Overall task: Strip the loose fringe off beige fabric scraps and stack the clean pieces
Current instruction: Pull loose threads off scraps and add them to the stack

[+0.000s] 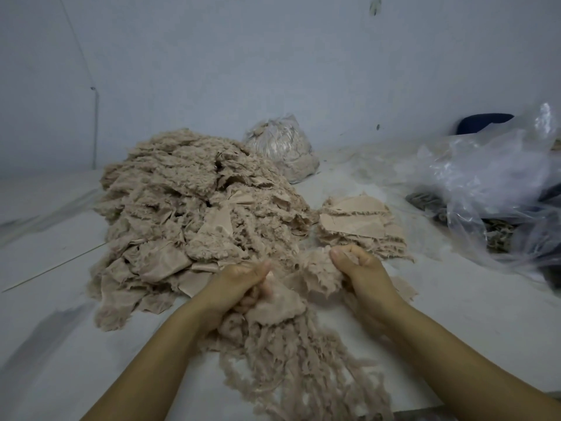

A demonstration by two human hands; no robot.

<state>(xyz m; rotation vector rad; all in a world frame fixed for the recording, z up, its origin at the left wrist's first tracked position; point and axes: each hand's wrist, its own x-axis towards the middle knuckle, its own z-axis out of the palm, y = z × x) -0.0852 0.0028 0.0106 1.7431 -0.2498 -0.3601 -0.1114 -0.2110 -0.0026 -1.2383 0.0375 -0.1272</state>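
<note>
Both forearms reach forward, hands close together. Left hand (243, 282) curls round the fringed scrap (318, 270); right hand (361, 268) pinches its far end. Stripped fringe (303, 360) trails below it. Clean stack (358, 226) just behind; big scrap pile (194, 214) left of it.

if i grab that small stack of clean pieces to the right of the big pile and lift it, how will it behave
The small stack is thin fabric, so it would probably droop over the fingers rather than stay flat. Its pieces lie loose and uneven, so some would likely slide off. It looks light for its bulk, and its frayed edges may shed threads.
</note>
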